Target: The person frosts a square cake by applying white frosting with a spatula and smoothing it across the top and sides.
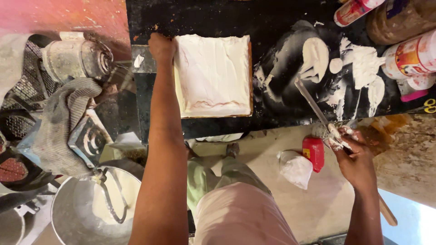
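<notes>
two hands, left hand on one white-coated slab, right hand gripping one knife

Black worktop, white-coated square slab, smeared white paste, spray cans, brown jar

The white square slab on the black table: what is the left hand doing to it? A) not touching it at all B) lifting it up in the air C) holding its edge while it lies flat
C: the left hand rests on the edge of the white slab, which lies flat on the black table.
</notes>
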